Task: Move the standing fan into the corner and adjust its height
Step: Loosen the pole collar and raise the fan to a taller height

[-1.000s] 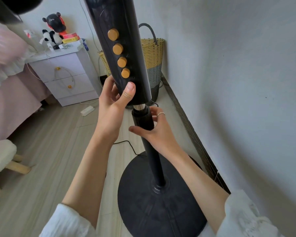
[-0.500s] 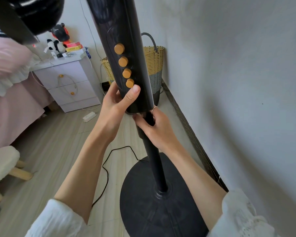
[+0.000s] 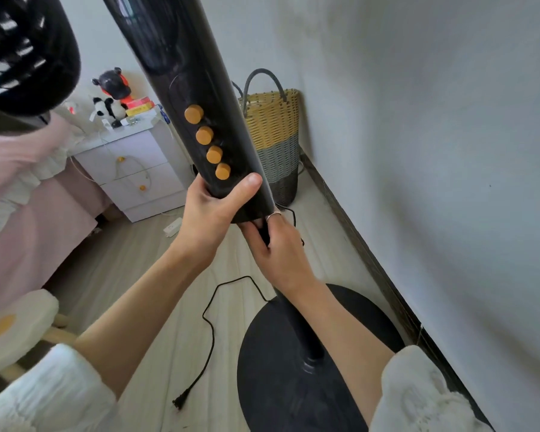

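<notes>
The black standing fan stands close to the right wall on its round base (image 3: 268, 363). Its thick upper column (image 3: 181, 76) carries several orange knobs (image 3: 214, 154), and the fan head (image 3: 22, 54) shows blurred at the top left. My left hand (image 3: 211, 215) grips the bottom end of the upper column, thumb across the front. My right hand (image 3: 276, 244) grips the thin lower pole (image 3: 306, 332) right under the column, hiding the height joint. The upper column's bottom edge touches my right hand. The unplugged power cord (image 3: 211, 332) lies on the floor.
A woven basket (image 3: 273, 141) stands in the corner behind the fan. A white nightstand (image 3: 138, 169) with plush toys is at the back left, a power strip (image 3: 172, 227) on the floor before it. A pink bed (image 3: 28, 213) and a white stool (image 3: 16, 328) are at left.
The upper column has slid down over the thin pole, closing the gap at the joint. My right hand's open fingers have wrapped round the pole. The view has tilted down.
</notes>
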`<state>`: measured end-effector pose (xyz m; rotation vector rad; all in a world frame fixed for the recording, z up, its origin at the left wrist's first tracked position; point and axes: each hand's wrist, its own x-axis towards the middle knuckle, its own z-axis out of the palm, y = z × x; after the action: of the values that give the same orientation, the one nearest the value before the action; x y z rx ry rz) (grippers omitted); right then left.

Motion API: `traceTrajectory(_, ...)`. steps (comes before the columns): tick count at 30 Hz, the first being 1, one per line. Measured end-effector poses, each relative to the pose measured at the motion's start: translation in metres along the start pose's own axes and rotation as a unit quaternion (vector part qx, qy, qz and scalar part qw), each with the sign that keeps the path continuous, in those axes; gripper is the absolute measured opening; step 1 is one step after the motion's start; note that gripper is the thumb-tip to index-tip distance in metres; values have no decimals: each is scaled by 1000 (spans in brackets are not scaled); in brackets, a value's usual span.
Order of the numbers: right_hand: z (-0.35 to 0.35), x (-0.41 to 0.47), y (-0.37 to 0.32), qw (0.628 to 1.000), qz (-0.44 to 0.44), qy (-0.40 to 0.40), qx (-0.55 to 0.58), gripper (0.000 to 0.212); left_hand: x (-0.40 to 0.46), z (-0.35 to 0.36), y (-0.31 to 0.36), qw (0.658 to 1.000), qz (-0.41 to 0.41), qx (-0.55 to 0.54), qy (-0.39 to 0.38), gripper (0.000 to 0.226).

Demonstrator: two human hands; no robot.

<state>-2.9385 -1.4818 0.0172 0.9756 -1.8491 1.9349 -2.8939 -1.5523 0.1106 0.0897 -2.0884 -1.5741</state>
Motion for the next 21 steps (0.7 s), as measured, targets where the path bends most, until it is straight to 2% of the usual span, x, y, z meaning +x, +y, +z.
traceTrajectory(2,2,2,-2,1000,-4,1,9,14,-1,-1,2,1000,0,-5,10,58)
traceTrajectory(7,6,2,-3,1000,-3,9,12,26,-5,-1,4,998,-4,-18,58,51)
traceTrajectory(12,8,-5,1,1000,20,-4,13,24,-10,0,2,997,-6,-28,78,47)
traceTrajectory(17,7,-3,1,999,45,-18,21,12,-1,0,15,997,1,-15,73,39)
traceTrajectory(21,6,-3,0,999,38,-20,24,16,8,-4,24,997,8,-12,73,40)
